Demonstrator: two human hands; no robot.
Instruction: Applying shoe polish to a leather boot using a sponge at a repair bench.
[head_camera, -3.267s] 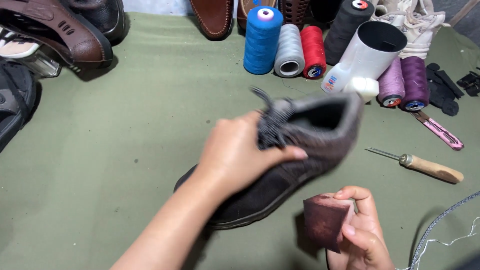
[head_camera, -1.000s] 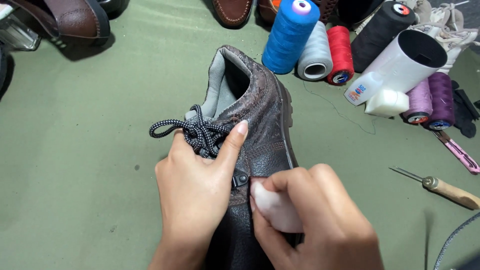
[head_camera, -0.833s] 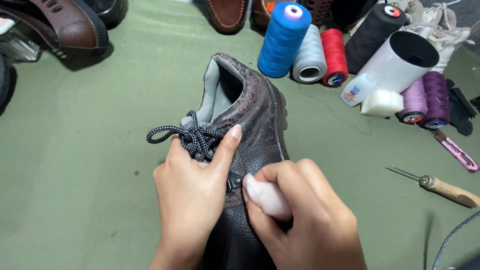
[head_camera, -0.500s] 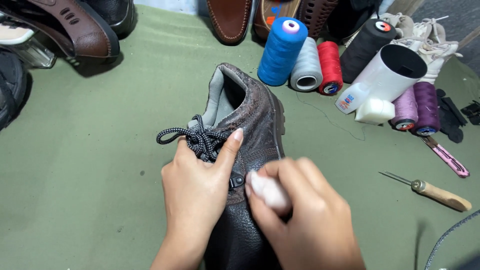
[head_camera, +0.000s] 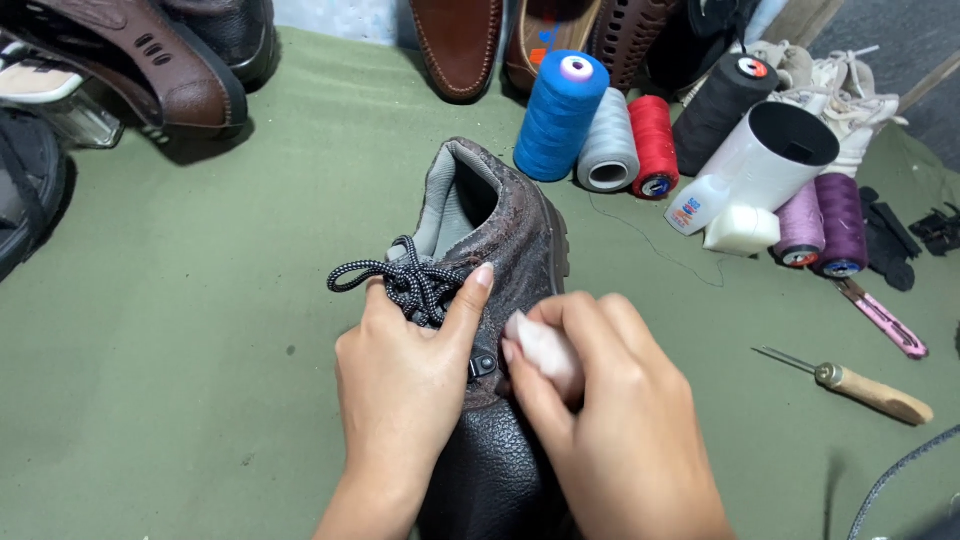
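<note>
Both hands on brown leather shoe (head_camera: 500, 300), mid green counter (head_camera: 200, 300).
Left hand (head_camera: 405, 385) clamps laces; right hand (head_camera: 610, 420) pinches pale block (head_camera: 545, 350) against upper. Thread spools (head_camera: 600, 130), awl (head_camera: 865, 385) nearby; toe hidden by wrists.

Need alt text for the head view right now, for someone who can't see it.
Left hand steadies a dark brown lace-up shoe on a green cloth while the right hand presses a small pale pad against its side. Thread spools and a wooden-handled awl lie nearby.
</note>
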